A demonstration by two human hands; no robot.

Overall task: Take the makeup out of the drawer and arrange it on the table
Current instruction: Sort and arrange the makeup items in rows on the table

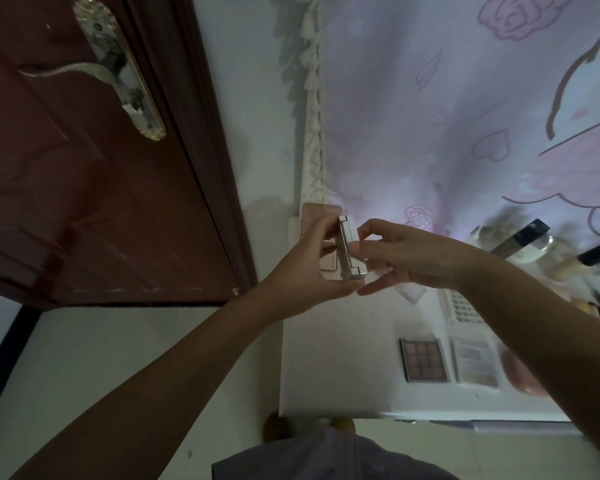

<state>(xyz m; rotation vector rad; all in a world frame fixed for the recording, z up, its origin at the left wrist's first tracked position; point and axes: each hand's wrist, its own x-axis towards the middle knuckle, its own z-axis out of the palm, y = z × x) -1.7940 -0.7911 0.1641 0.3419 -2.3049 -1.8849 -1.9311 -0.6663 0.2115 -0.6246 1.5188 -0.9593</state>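
Both hands hold a small hinged compact case (347,251) above the far left corner of the white table (336,358). My left hand (305,268) grips its pink side from the left. My right hand (395,258) pinches its pale side from the right, and the silver hinge edge faces me. On the table lie a dark eyeshadow palette (424,360), a clear-lidded palette (476,363), a long white palette (461,308) and a pink round item (520,379). The drawer is not in view.
Several bottles and dark tubes (534,247) stand at the table's far right. A pink cartoon curtain (465,98) hangs behind the table. A dark red door (84,168) with a silver handle (118,74) is at the left. A white pad (411,292) lies under my right hand.
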